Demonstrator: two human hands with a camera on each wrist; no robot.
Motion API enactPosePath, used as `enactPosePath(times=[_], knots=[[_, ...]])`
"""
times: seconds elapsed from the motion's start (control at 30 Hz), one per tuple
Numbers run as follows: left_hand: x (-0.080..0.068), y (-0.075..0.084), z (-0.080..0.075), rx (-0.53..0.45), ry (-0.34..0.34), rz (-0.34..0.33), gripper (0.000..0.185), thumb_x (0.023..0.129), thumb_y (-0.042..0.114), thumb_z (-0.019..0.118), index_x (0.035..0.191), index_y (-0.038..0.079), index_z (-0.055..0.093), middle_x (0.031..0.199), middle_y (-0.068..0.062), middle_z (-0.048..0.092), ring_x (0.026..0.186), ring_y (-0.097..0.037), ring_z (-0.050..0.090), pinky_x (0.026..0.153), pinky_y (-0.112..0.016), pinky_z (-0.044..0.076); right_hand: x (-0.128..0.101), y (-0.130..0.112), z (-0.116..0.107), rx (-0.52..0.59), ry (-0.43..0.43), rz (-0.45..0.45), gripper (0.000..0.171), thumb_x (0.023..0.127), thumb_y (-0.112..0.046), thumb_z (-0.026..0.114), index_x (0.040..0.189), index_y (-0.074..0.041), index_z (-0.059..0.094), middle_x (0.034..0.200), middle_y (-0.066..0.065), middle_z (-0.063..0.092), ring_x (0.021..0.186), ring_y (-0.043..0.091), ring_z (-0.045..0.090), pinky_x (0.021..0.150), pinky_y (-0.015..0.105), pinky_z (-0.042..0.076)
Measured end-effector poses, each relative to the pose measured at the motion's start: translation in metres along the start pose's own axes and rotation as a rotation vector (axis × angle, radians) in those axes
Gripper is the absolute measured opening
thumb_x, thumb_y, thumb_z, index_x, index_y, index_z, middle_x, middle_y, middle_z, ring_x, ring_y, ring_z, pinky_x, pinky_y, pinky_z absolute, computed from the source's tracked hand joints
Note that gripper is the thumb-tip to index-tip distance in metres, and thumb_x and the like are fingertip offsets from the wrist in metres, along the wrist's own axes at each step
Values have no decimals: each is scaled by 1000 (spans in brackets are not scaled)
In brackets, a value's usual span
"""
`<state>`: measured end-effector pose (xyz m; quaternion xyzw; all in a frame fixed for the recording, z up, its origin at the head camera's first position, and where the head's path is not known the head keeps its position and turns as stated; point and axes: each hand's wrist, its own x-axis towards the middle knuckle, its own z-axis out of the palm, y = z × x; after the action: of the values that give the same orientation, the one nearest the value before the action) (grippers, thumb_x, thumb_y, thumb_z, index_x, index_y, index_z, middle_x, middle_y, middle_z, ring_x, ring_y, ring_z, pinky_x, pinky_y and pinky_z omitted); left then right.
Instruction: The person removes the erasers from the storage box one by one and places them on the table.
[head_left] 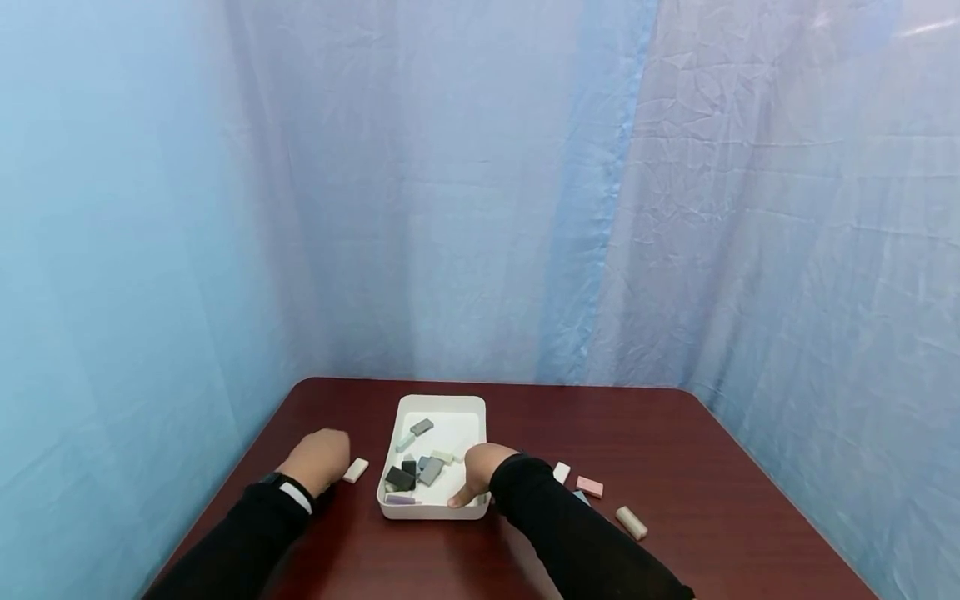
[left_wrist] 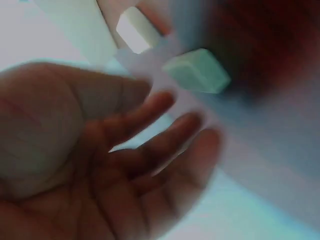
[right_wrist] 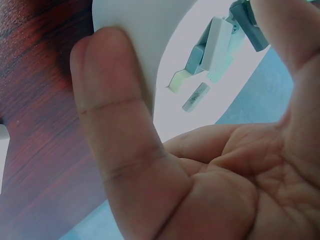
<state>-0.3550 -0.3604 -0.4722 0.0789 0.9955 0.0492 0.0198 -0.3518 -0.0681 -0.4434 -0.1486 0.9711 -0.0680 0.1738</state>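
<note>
A white tray [head_left: 442,402] with grey, black, pale and lavender blocks that look like erasers [head_left: 431,472] stands on the dark red table. At its right side my right hand [head_left: 482,471] grips the wall, with fingers [right_wrist: 115,85] along the outside and the thumb over the inside. Left of the tray, my left hand [head_left: 318,458] hovers low with its fingers loosely bent and nothing in them. Just beyond those fingertips, in the left wrist view, lie a white eraser [left_wrist: 136,31] and a pale green-looking one [left_wrist: 200,71]. The head view shows one white eraser [head_left: 356,471] beside this hand.
Right of the tray lie a white eraser [head_left: 561,472], a pink eraser [head_left: 590,487] and a cream cylinder-like piece [head_left: 631,522]. My right sleeve [head_left: 570,525] partly covers a bluish piece [head_left: 581,497]. Blue curtains [head_left: 450,208] hang around the table's far edge and sides.
</note>
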Motion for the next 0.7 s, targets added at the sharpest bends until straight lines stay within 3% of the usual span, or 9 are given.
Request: enactPosePath(times=[0.07,0.13,0.2,0.27,0.37,0.47,0.7], knots=[[6,14,-4,30,130,59,6,95,-2,66,93,1,71,88,-15,69,85,-31,68,81,-48,59,1,0,-1,5,7,0,47,86,-51,88,104,-9,78,96,0,71,68,20,61,76,37,55],[15,32,-7,-1,182,137,10,97,2,68,106,2,71,99,-16,70,96,-33,69,89,-51,59,2,0,-4,13,8,0,46,86,-51,88,104,-9,78,95,0,71,66,21,62,73,36,54],[21,51,-10,-40,174,259,17,96,5,72,114,5,73,109,-13,71,105,-30,69,92,-48,58,5,0,-5,15,9,-2,46,86,-51,88,101,-9,78,92,0,70,65,21,62,70,36,53],[24,70,-12,-79,111,374,22,95,7,76,117,10,76,114,-8,72,105,-23,69,89,-41,58,9,1,-7,13,8,-1,46,86,-53,87,100,-10,78,89,0,69,64,22,62,68,36,52],[24,90,-11,-70,28,478,28,92,7,81,118,15,79,117,-3,72,105,-17,70,85,-33,58,13,1,-6,17,5,5,48,85,-54,87,101,-9,78,87,0,69,62,22,63,65,36,52],[27,99,-2,-15,-6,482,35,88,4,84,119,20,80,115,0,72,100,-14,69,83,-30,57,9,1,-4,25,2,11,51,85,-53,87,108,-8,78,93,1,71,63,21,63,67,36,53],[29,101,15,153,53,433,24,82,6,87,99,20,77,88,3,67,76,-10,57,70,-29,50,7,4,2,29,-14,0,51,86,-54,86,104,-7,78,91,2,72,59,21,66,70,35,55]])
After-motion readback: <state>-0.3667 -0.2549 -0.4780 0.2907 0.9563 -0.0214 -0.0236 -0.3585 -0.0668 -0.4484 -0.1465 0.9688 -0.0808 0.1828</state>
